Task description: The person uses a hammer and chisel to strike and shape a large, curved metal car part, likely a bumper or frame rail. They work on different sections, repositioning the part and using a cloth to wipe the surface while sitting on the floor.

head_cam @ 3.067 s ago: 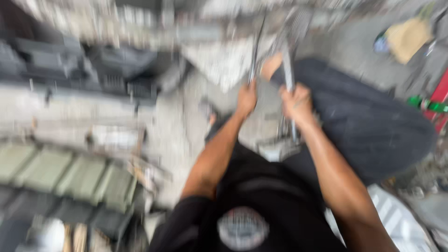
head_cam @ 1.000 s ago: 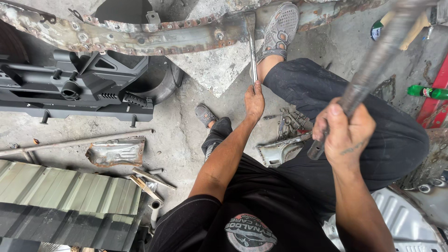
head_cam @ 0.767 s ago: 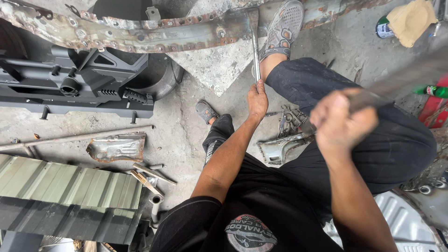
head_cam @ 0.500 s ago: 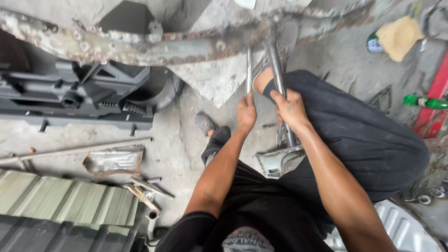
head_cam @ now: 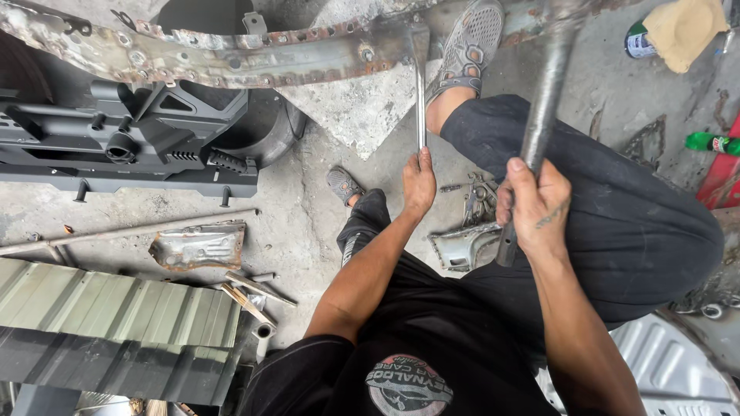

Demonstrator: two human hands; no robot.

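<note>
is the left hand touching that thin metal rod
Touching: the head view shows the left hand closed around the lower end of the thin metal rod, no gap.

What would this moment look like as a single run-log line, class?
left hand: grips thin chisel against rusty frame | right hand: grips hammer handle, raised | foot by frame

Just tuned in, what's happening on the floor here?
A person sits on the concrete floor working at a rusty metal beam. The left hand grips a thin metal rod stood upright with its tip against the beam. The right hand grips a thick metal bar, raised beside the rod. One foot in a grey shoe is braced near the beam. A bent metal bracket lies beneath the hands.
</note>
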